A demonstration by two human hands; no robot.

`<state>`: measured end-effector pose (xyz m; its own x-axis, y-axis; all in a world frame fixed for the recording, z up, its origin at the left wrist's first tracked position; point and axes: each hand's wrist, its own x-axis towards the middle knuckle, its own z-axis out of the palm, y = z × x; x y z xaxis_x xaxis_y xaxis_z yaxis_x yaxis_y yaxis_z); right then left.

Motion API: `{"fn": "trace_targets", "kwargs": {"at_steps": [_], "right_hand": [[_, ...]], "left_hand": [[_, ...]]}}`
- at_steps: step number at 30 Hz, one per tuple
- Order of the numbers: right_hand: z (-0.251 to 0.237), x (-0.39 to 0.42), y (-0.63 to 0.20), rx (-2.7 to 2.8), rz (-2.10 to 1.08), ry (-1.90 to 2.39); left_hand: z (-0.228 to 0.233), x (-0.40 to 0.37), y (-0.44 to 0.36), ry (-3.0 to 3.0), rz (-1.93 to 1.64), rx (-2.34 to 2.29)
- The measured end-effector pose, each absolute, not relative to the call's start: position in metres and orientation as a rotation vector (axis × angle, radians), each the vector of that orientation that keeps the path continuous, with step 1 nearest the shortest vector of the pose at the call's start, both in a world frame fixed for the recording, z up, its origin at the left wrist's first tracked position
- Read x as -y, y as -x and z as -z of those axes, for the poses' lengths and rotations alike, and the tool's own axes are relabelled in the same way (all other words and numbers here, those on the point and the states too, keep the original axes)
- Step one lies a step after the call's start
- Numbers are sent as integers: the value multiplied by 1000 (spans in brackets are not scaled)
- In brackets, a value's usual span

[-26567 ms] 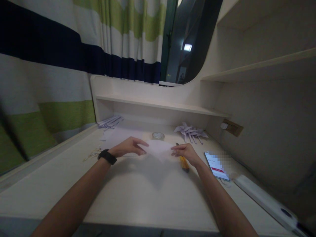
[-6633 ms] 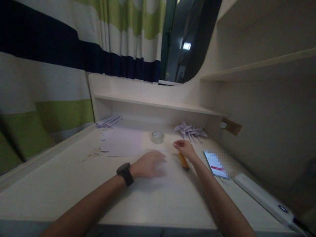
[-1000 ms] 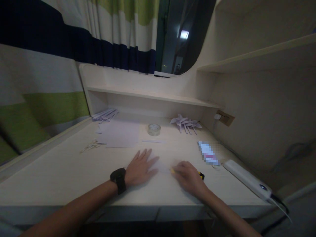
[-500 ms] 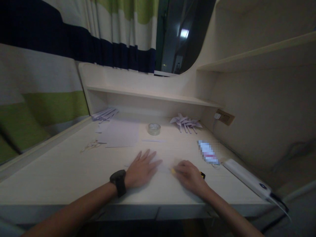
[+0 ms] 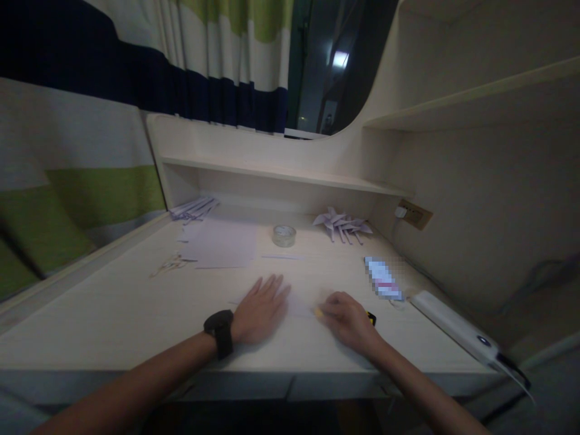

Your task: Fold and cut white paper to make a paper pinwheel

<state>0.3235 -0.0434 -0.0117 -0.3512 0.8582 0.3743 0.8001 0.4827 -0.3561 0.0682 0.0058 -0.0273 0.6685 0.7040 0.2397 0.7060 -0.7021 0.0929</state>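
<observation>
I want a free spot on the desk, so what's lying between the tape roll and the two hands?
In the head view, between the tape roll and the left hand and right hand lies only a thin paper strip; otherwise bare desk.

Yellow knife mostly hidden under the right hand, phone screen blurred out, both forearms cut off by the bottom edge

Dim light is lying over a pale wooden bench built into an alcove. A low shelf is running along its back; a higher shelf is projecting from the right wall. A striped curtain is hanging left, beside a dark window. A wall socket is sitting on the right.
</observation>
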Motion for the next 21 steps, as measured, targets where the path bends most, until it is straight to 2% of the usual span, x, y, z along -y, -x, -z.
{"fn": "trace_targets", "kwargs": {"at_steps": [11,21], "right_hand": [[11,38,-329,2296,-169,1259],[-18,46,-349,2393,-600,1156]], "left_hand": [[26,-9,-64,2916,358,1154],[21,-9,-62,2984,313,1176]]}}
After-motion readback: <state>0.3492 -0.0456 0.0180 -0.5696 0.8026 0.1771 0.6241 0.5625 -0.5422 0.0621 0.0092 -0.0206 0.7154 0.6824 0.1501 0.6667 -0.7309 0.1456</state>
